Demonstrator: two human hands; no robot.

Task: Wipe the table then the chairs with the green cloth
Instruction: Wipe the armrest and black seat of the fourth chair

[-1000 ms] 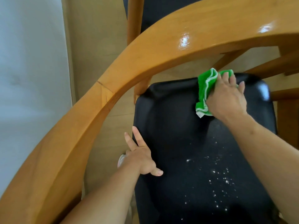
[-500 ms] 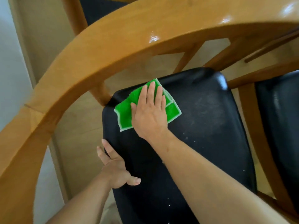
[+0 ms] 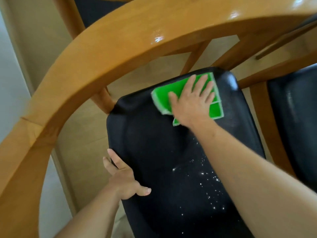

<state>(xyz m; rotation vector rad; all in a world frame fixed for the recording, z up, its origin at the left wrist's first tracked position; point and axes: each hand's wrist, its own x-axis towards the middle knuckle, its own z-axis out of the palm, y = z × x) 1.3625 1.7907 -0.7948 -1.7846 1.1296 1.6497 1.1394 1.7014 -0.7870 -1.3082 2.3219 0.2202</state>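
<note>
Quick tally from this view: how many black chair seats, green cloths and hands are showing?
Black chair seats: 3, the one being wiped, one at the right edge, one at the top beyond the table rim
Green cloths: 1
Hands: 2, left hand, right hand
Total: 6

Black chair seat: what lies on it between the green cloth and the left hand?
In the head view, only bare black seat lies between the green cloth and the left hand; the white crumbs lie further right.
</note>
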